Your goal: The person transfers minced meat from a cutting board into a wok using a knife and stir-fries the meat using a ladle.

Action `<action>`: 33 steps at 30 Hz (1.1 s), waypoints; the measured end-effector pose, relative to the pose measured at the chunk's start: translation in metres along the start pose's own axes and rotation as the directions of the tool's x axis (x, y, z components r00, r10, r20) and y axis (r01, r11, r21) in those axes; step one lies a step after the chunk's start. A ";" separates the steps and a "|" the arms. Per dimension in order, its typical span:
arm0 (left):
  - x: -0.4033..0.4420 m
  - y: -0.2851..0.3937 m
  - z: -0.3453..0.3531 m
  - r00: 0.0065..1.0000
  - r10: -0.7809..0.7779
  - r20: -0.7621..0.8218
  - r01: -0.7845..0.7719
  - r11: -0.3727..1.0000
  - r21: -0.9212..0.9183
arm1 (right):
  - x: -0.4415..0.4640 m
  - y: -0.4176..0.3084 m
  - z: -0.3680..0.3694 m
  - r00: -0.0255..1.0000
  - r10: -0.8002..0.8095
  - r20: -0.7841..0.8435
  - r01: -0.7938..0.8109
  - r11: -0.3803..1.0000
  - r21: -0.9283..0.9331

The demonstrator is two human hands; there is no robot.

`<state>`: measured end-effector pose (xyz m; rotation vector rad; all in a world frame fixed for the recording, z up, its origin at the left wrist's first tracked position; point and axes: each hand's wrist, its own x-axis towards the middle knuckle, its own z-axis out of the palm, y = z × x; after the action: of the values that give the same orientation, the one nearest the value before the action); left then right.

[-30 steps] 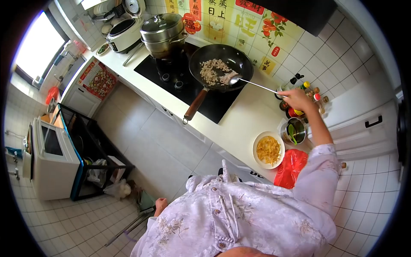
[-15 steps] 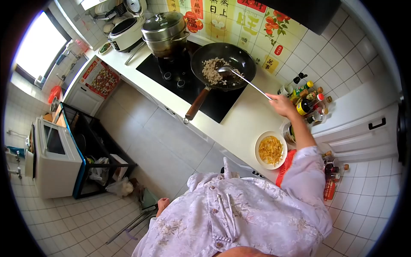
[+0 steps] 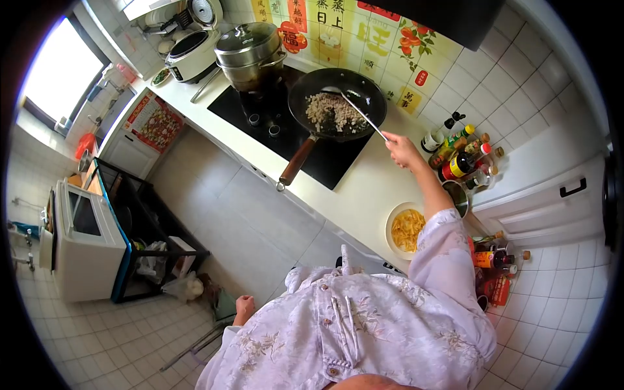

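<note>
My right hand (image 3: 404, 151) is closed round the handle of a long metal ladle (image 3: 365, 116). The ladle's head rests at the far side of the black wok (image 3: 374, 104), behind crumbled, pale-brown minced meat (image 3: 325, 110). The wok sits on the black cooktop (image 3: 331, 169), its wooden handle (image 3: 300, 159) pointing toward me. My left hand (image 3: 244, 306) hangs low by my side, away from the counter, with its fingers curled; whether anything is inside them is hidden. A white plate of yellow strips (image 3: 407, 229) lies near my right forearm, partly covered by the sleeve.
A lidded steel steamer pot (image 3: 248, 55) stands left of the wok, with a rice cooker (image 3: 192, 52) beyond. Bottles (image 3: 458, 162) and a metal container (image 3: 457, 195) line the right side. A white oven (image 3: 84, 240) is at far left.
The ladle has swept from the wok's right side across the meat to its far side. My right hand has moved left, and the meat is spread differently. My left hand stays low.
</note>
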<state>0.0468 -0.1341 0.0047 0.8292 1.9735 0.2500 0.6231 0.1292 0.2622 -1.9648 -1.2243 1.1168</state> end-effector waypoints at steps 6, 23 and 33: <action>0.005 -0.025 0.002 0.998 -0.003 -0.066 0.008 0.997 0.075 | 0.002 0.025 0.003 0.950 -0.306 -0.069 0.239 0.847 -0.475; -0.021 0.020 0.001 0.998 0.008 -0.059 -0.009 1.000 -0.028 | -0.024 0.018 -0.024 0.993 -0.115 -0.009 0.099 0.892 -0.441; -0.019 -0.022 0.027 0.993 -0.078 -0.087 0.078 0.997 -0.002 | -0.020 0.027 -0.021 0.962 -0.273 -0.024 0.209 0.785 -0.583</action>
<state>0.0652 -0.1672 -0.0072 0.7517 2.0834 0.2423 0.6482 0.0987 0.2584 -2.1618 -1.8542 0.5254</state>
